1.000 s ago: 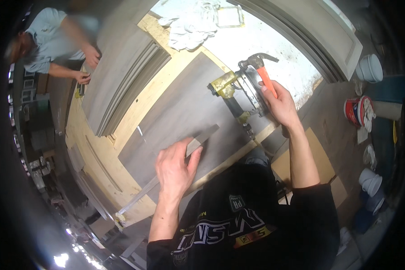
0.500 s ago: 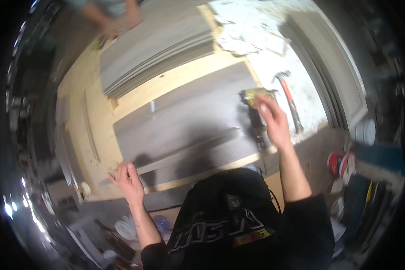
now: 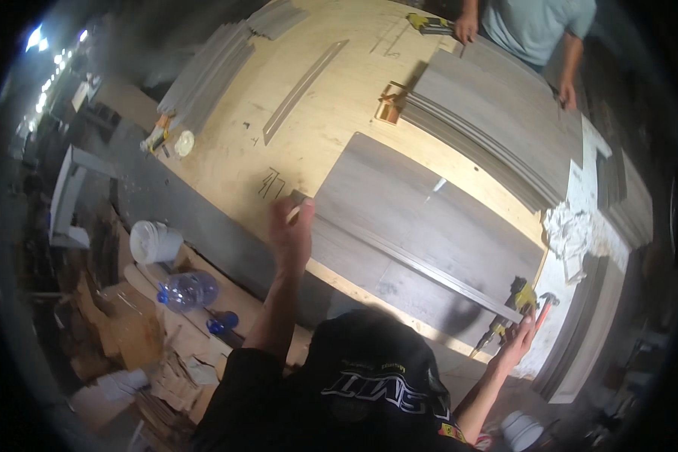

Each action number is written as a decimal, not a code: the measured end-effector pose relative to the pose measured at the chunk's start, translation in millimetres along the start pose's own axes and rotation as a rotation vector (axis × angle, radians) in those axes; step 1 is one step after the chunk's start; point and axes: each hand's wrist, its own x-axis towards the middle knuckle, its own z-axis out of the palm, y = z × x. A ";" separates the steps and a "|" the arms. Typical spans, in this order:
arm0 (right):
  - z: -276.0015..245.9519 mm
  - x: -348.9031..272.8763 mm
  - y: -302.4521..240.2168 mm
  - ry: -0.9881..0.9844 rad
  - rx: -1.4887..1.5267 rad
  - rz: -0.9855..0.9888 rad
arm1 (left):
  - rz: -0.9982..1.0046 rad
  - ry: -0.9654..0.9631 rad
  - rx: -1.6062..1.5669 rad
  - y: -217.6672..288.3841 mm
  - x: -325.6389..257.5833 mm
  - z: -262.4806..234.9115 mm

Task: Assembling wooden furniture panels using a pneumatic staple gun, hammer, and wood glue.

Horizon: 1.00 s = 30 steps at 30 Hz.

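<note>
A long, narrow grey strip [image 3: 418, 262] lies slantwise along a wide grey wood-grain panel [image 3: 399, 188] on the worktable. At the strip's left end is my left hand [image 3: 290, 237], its fingers closed on a small grey block [image 3: 300, 197] by the panel's corner. My right hand [image 3: 515, 345] has its fingers closed around the strip's right end, partly hiding it. Just beyond that hand lies a yellow-green and black nail gun [image 3: 524, 295], partly covered by it. A hammer [image 3: 545, 307] with a red handle rests close to the same fingers.
Across the table [image 3: 226, 177], a co-worker [image 3: 539, 30] stands behind stacked grey panels [image 3: 497, 98]. Another yellow-green tool [image 3: 429, 24] lies by that person's hand. Crumpled white paper [image 3: 569, 233] is at right. A white bucket [image 3: 155, 242] and a plastic bottle [image 3: 188, 291] stand at left.
The view has swung round. My right hand has moved from above the nail gun to the strip's end. My left hand, earlier raised near the panel's corner, now closes on the small block.
</note>
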 end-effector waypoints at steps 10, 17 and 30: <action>11.6 -13.8 -3.6 0.242 0.123 -0.015 | -0.010 -0.028 -0.310 -20.9 20.3 -5.9; -7.3 -24.0 -8.3 0.178 0.056 0.076 | -0.158 -0.248 -0.197 -9.8 27.6 -38.9; 11.0 -0.5 27.7 0.148 0.324 0.008 | -0.166 -0.330 -0.128 -15.3 63.9 -2.0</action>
